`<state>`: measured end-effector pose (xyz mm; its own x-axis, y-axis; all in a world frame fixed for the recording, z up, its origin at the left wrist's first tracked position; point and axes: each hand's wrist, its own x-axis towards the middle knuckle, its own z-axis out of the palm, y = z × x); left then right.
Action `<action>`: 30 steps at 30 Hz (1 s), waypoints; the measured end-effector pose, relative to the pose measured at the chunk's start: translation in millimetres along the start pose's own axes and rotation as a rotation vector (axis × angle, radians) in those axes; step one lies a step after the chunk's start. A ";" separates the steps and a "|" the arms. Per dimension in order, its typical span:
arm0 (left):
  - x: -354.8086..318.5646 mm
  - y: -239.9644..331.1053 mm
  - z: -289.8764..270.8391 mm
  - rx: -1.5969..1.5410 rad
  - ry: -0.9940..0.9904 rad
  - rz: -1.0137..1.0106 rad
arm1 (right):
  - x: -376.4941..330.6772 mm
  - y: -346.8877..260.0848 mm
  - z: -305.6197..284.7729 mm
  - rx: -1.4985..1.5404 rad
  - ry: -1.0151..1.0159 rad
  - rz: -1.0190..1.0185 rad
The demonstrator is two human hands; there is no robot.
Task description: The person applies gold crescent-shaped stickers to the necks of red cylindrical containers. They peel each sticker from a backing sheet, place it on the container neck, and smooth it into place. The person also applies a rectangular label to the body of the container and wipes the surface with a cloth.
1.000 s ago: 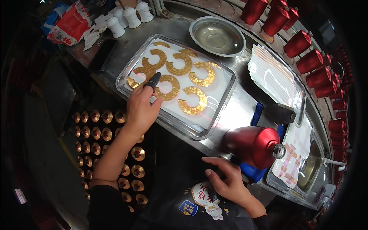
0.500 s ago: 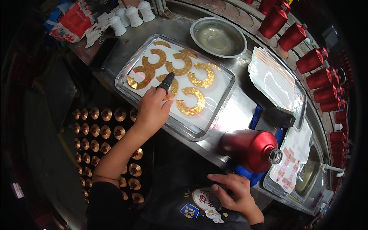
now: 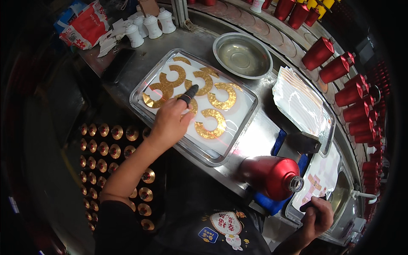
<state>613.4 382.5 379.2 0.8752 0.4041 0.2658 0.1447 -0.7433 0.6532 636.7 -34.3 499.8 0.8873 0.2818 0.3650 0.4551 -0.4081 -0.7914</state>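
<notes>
The left hand (image 3: 170,125), loosely open, held an index finger in a black finger cot (image 3: 188,95) over a C-shaped gold label (image 3: 207,83) in the metal tray (image 3: 240,132). The label looked light, thin and easily creased (best held by its outer edge). Near the red bottle (image 3: 272,176), the right hand (image 3: 318,219) curled; whether it gripped anything, I couldn't tell.

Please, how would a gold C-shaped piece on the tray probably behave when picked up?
The gold C-shaped piece looks thin, so it is probably light and floppy. Its open ring may sag or crease at its free ends. Lying flat on the white sheet, it may resist lifting.
</notes>
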 end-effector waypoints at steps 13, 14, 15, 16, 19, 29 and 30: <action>149.3 -104.7 -25.0 0.365 -0.174 0.097 | 133.8 4.8 15.6 -0.198 -0.211 -0.182; 151.5 -106.6 -25.2 0.417 -0.174 0.137 | 142.8 2.0 21.8 -0.221 -0.241 -0.223; 152.7 -108.1 -25.7 0.476 -0.186 0.143 | 151.1 -1.0 27.8 -0.248 -0.269 -0.254; 152.7 -109.4 -26.2 0.481 -0.177 0.165 | 157.4 -4.1 34.9 -0.239 -0.307 -0.291; 148.5 -112.1 -28.6 0.507 -0.175 0.139 | 170.5 -13.9 58.0 -0.251 -0.418 -0.263; 147.7 -112.1 -31.7 0.596 -0.162 0.110 | 203.0 -22.3 139.0 -0.236 -0.709 -0.477; 148.4 -112.7 -32.0 0.580 -0.179 0.088 | 206.6 -20.4 145.7 -0.236 -0.757 -0.479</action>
<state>712.2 543.3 367.7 0.9519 0.2697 0.1453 0.2521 -0.9591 0.1289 800.0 158.8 519.9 0.3534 0.9243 0.1443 0.8382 -0.2444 -0.4875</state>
